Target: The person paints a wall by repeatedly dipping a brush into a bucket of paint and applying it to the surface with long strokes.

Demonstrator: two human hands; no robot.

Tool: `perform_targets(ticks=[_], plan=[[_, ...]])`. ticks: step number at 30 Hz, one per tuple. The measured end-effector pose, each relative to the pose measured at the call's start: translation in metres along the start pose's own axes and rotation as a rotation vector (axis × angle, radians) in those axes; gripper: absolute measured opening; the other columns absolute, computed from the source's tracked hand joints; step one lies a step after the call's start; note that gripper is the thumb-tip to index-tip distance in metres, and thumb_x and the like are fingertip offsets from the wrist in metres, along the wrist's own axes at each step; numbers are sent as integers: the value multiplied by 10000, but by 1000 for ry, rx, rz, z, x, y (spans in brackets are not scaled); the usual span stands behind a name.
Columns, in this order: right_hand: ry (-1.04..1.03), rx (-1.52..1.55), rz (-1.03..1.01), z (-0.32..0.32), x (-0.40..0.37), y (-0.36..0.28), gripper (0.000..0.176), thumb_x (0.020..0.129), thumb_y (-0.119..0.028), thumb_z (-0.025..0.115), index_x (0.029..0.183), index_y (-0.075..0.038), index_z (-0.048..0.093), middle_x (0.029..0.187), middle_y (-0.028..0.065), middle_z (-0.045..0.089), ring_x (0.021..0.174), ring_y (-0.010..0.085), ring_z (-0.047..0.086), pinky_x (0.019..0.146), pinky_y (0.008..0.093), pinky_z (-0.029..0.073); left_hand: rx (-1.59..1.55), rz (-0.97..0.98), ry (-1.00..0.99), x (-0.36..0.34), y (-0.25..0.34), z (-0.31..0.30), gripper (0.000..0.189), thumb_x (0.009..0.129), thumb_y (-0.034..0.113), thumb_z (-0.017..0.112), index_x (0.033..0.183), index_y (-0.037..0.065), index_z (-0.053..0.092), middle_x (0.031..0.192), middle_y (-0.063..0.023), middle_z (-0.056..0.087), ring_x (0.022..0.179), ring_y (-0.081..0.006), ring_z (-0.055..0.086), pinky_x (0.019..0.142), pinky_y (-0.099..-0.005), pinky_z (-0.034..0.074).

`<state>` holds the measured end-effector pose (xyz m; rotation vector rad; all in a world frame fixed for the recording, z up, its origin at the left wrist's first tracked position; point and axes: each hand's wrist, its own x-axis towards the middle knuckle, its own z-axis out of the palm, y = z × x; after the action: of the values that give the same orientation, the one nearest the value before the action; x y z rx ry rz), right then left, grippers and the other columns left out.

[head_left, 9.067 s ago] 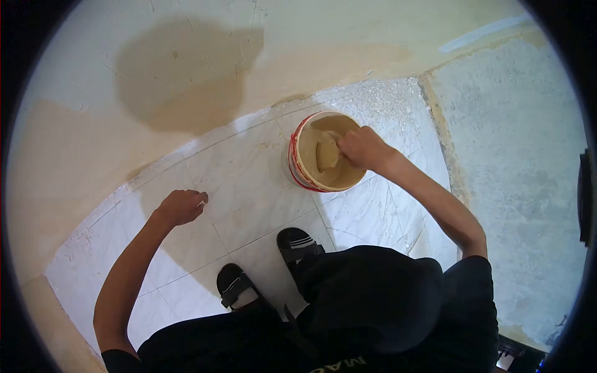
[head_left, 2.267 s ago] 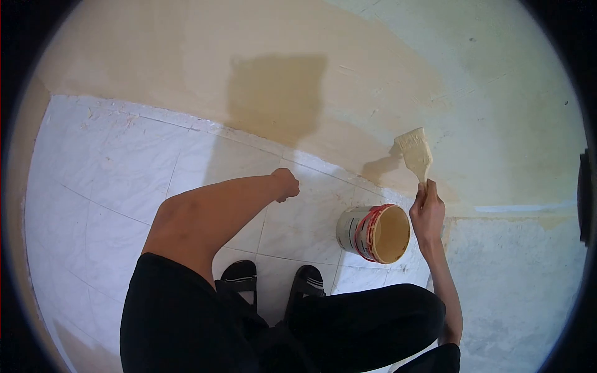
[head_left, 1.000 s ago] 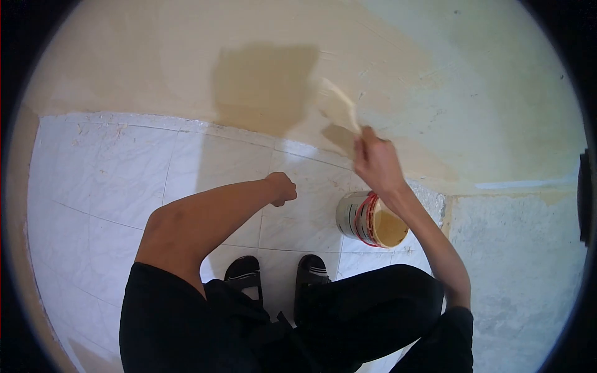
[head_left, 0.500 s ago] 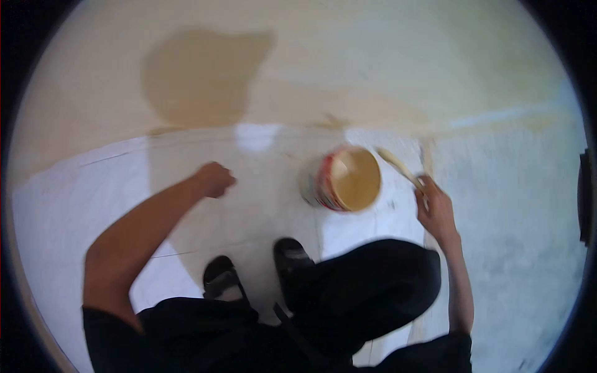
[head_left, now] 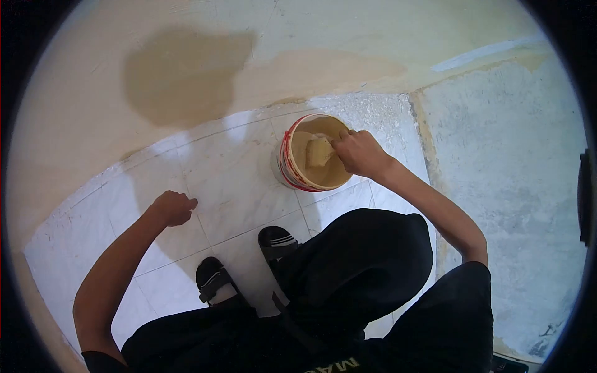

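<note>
A paint bucket with a red band below its pale rim stands on the tiles, coated inside with beige paint. My right hand reaches over its right rim, fingers closed round the handle of a paintbrush. The brush's wide, paint-covered head is inside the bucket; most of the handle is hidden by my fingers. To the left, my left hand hangs above the floor in a loose fist, with nothing visible in it and apart from the bucket.
White tiled floor lies under the bucket and my sandalled feet. Ahead rises a beige wall with my shadow on it. On the right is a grey, patchy wall, meeting the beige one at a corner with flaked debris at its foot.
My right hand has moved left with the paintbrush, from beside the bucket to over its opening. My left hand has shifted slightly left and down in view, still closed.
</note>
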<state>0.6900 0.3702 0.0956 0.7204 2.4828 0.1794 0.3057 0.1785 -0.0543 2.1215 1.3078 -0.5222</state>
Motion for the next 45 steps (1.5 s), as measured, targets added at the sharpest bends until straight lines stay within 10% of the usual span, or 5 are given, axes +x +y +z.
perform_targets(ticks=[16, 26, 33, 38, 45], plan=[[174, -21, -34, 17, 3, -10, 111, 665, -116, 657, 752, -52, 682, 745, 144, 645, 753, 288, 642, 645, 375, 515, 5, 54, -27, 23, 15, -19, 247, 822, 210, 515, 1024, 85, 580, 873, -159, 652, 819, -330, 642, 714, -439, 509], [101, 924, 333, 3, -104, 6, 276, 884, -215, 547, 1073, -46, 657, 666, 124, 608, 603, 218, 578, 593, 337, 458, 61, 65, -28, 29, 3, -24, 259, 835, 260, 534, 1038, 101, 564, 858, -158, 643, 805, -330, 636, 695, -449, 506], [133, 1908, 552, 67, -114, -16, 255, 930, -173, 456, 748, -20, 548, 567, -26, 424, 480, 82, 374, 418, 280, 292, 54, 81, 34, 38, 1, -23, 274, 828, 280, 541, 1033, 99, 566, 821, -165, 643, 793, -342, 638, 692, -457, 510], [240, 1765, 568, 115, -102, -33, 348, 910, -319, 395, 608, -148, 416, 526, -54, 327, 434, 85, 241, 433, 255, 198, 81, 48, -13, 33, 7, -25, 274, 829, 293, 543, 1024, 103, 568, 825, -161, 645, 807, -338, 642, 698, -448, 514], [262, 2354, 496, 94, -90, -47, 388, 953, -317, 363, 655, -89, 464, 517, -52, 315, 460, 65, 264, 446, 242, 216, 115, -2, -35, 27, 7, -27, 250, 794, 247, 550, 966, 75, 608, 879, -132, 659, 833, -292, 651, 720, -419, 523]])
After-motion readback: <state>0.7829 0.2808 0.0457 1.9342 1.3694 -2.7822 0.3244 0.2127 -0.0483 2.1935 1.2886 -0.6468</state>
